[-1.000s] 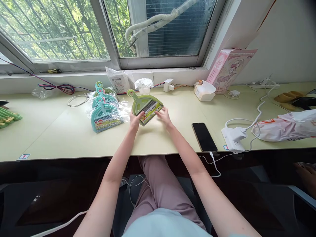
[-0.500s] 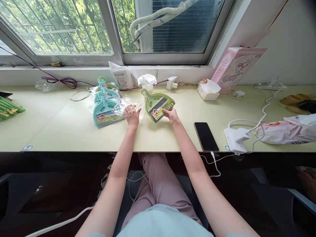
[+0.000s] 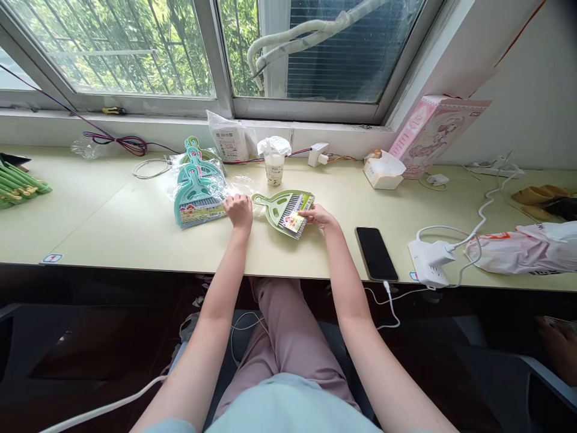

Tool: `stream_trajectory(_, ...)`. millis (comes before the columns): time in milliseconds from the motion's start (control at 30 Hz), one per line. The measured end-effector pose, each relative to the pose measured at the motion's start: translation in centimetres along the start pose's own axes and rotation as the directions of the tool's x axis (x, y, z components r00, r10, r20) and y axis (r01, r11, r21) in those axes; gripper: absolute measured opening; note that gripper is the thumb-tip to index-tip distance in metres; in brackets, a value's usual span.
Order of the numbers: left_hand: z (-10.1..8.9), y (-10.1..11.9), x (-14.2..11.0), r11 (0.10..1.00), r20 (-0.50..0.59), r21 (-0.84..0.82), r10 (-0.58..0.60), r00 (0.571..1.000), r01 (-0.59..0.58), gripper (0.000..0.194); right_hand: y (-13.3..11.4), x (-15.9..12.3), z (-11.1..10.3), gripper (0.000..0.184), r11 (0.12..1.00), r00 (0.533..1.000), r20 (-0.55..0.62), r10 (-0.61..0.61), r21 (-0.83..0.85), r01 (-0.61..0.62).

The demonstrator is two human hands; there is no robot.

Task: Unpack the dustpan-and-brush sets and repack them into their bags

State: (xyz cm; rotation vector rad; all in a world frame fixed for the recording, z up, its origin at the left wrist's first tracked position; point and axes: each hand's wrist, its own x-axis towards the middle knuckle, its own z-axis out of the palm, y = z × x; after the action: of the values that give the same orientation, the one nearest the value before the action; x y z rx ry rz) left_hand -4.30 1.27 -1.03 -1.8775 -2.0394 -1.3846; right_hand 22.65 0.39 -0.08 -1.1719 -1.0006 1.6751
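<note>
My right hand (image 3: 321,216) grips the bristle end of a green dustpan and brush set (image 3: 280,207), its thumb on the printed label. The set's handle points left, toward my other hand. My left hand (image 3: 238,211) is closed on a clear plastic bag (image 3: 243,185), whose thin film shows behind and beside the fingers; the fingertips are partly hidden. Just left of it, several teal and green dustpan and brush sets (image 3: 198,191) lie overlapped in clear wrapping, handles toward the window.
A lidded cup (image 3: 274,171) stands behind the green set. To the right are a phone (image 3: 377,254) on a cable, a power strip (image 3: 428,264), a tissue box (image 3: 383,171) and a pink box (image 3: 439,135). Green-wrapped sticks (image 3: 20,185) lie far left.
My right hand has turned the green set so its handle swings down and left, uncovering the cup. The left hand's spread fingers have closed. The view has shifted slightly.
</note>
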Motion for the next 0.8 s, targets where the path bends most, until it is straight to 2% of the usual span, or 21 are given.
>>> stream_trajectory(133,-0.4,0.2,0.2,0.999,-0.077,-0.029,-0.015,0.997,0.013,0.034,-0.1,-0.2,0.0,0.032,1.0,0.998,0.057,-0.021,-0.019,0.023)
stream_trajectory(233,-0.4,0.7,0.0,0.994,-0.092,-0.038,0.098,0.991,-0.102,0.035,0.3,0.0,0.9,0.034,0.994,0.993,0.046,-0.105,-0.023,0.106)
stream_trajectory(367,-0.2,1.7,-0.4,0.961,-0.062,-0.053,0.267,0.962,-0.27,0.031,1.1,0.5,3.1,0.041,0.971,0.971,-0.032,-0.239,0.022,0.239)
stream_trajectory(467,-0.5,2.2,-0.5,0.939,-0.03,-0.068,0.336,0.941,-0.338,0.031,1.3,0.7,4.2,0.046,0.965,0.964,-0.057,-0.259,0.023,0.261)
stream_trajectory(600,-1.2,3.1,-0.9,0.907,0.057,-0.079,0.418,0.907,-0.413,0.03,1.4,0.9,4.7,0.048,0.96,0.957,-0.09,-0.275,0.033,0.279)
stream_trajectory(633,-1.5,3.3,-1.0,0.911,0.066,-0.096,0.409,0.91,-0.402,0.03,1.4,0.9,4.6,0.049,0.956,0.954,-0.102,-0.284,0.047,0.289)
stream_trajectory(700,-1.8,3.8,-1.3,0.936,0.029,-0.159,0.322,0.946,-0.313,0.039,1.4,1.0,4.5,0.05,0.945,0.944,-0.133,-0.302,0.086,0.315)
stream_trajectory(767,-2.1,4.1,-1.2,0.952,-0.089,-0.271,0.121,0.989,-0.141,0.06,1.5,1.0,4.5,0.049,0.933,0.937,-0.151,-0.316,0.131,0.335)
stream_trajectory(800,-2.2,4.1,-1.1,0.934,-0.142,-0.354,-0.008,0.99,-0.043,0.069,1.5,0.9,4.5,0.049,0.929,0.937,-0.147,-0.317,0.151,0.338)
